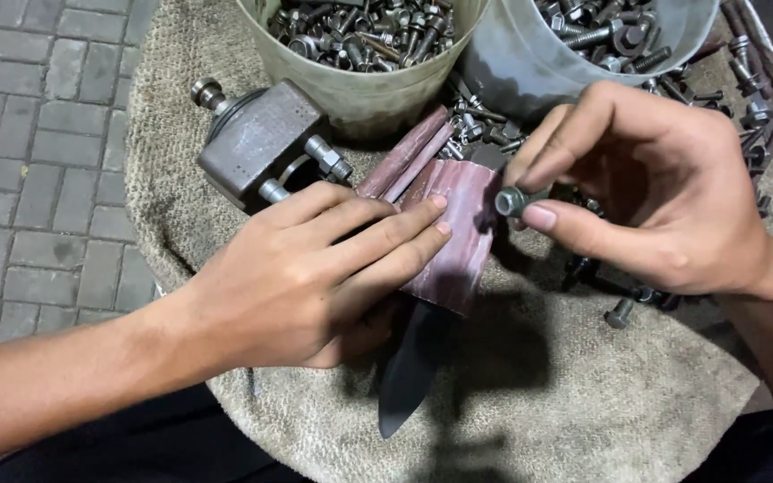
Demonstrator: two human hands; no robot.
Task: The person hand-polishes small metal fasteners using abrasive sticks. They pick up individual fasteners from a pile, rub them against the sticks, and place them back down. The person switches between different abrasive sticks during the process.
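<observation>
1. Pinching a small grey steel bolt with a nut on it (512, 200), the right hand (664, 197) has its thumb below and forefinger above; its fingers (565, 221) are narrow, closed on the bolt. The bolt sits above the middle of the coarse beige cloth-covered counter (583, 394), just beside the sandpaper.
2. Left hand (315, 277) lies flat, fingers (395, 234) stretched and pressed onto a reddish-brown strip of worn sandpaper (462, 237); it holds the strip down rather than gripping it.
3. Handling, as a judgement: the bolt looks small, dense and rigid, possibly oily and slick; the hexagonal head or nut flats offer the surest hold. The sandpaper looks light, limp and gritty, creased at its edges, and would take pinching anywhere.
4. A dark, flat, pointed blade-like piece (413, 367) pokes out from under the left hand toward the near edge.
5. Toward the far left edge: a blocky grey cast-metal fitting with threaded studs (257, 143), dull and pitted.
6. At the far edge: a pale green plastic bucket (360, 89) and a grey plastic bucket (512, 72), both filled with bolts and nuts.
7. Loose dark bolts (621, 313) lie scattered by the right wrist and along the far right corner.
</observation>
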